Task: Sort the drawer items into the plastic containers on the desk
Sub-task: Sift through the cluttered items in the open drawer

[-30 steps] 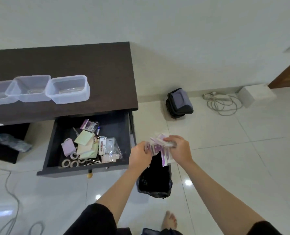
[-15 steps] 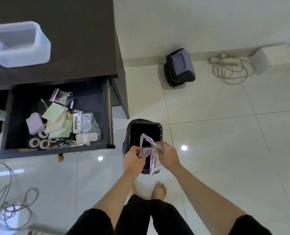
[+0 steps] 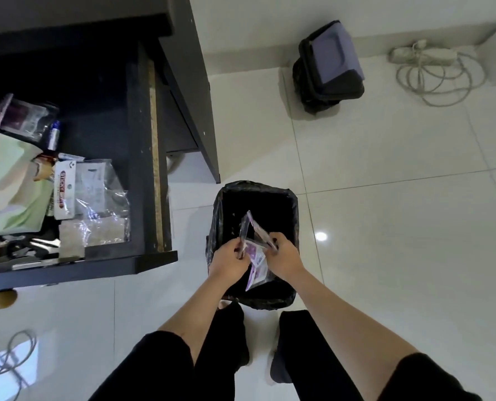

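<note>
Both hands are over the bin here. The left hand (image 3: 229, 263) pinches one edge of a small clear plastic packet (image 3: 257, 256), fingers closed on it, and the right hand (image 3: 284, 256) is clamped on the other edge, so the packet is stretched between them. It is a see-through pouch with purple and white printing, its top flaps spread into a narrow peak that points away from the person, its lower part hanging down between the wrists. What is inside it is too small to tell.

Right under the packet sits a black bin (image 3: 255, 198) lined with a black bag, standing on the pale tiled floor (image 3: 385, 227) just beside the corner of the dark desk (image 3: 189, 82).

To the left the drawer (image 3: 142, 169) stands pulled out, and it is cluttered. A clear pouch with a purple strip (image 3: 24, 117) lies at the back, a small blue-capped tube (image 3: 53, 136) next to it. Pale green sticky notes (image 3: 6, 160) are piled at the left edge, a white card with red lettering (image 3: 64, 189) leans against them, and crinkled clear bags (image 3: 102, 204) fill the near right corner. A round brass knob (image 3: 3, 299) shows below the drawer front.

Farther off against the wall, a dark bag (image 3: 330, 65) and a white power strip with its coiled cord (image 3: 429, 68) lie on the floor.
</note>
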The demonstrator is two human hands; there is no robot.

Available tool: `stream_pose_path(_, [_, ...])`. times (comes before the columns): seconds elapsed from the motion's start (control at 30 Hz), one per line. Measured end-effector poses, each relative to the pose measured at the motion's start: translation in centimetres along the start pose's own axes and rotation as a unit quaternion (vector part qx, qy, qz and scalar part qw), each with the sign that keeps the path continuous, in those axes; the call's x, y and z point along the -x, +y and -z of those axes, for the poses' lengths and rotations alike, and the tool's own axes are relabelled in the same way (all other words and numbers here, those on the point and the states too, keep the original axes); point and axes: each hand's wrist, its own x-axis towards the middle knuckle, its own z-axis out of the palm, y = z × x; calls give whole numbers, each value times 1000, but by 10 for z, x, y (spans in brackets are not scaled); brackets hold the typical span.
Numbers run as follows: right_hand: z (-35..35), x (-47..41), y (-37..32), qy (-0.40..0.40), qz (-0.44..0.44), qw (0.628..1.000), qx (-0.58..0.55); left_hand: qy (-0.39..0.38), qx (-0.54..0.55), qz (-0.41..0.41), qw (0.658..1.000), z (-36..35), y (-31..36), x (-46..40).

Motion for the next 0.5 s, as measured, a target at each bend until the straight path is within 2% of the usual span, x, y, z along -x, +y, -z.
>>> stream_pose_path(0.23, [13, 8, -9, -27, -59, 998, 7, -19, -38, 13, 999, 4, 2, 16])
stream_pose_path(0.5, [57, 107, -54, -7, -55, 998, -27, -3, -25, -10, 1000, 41, 56, 123])
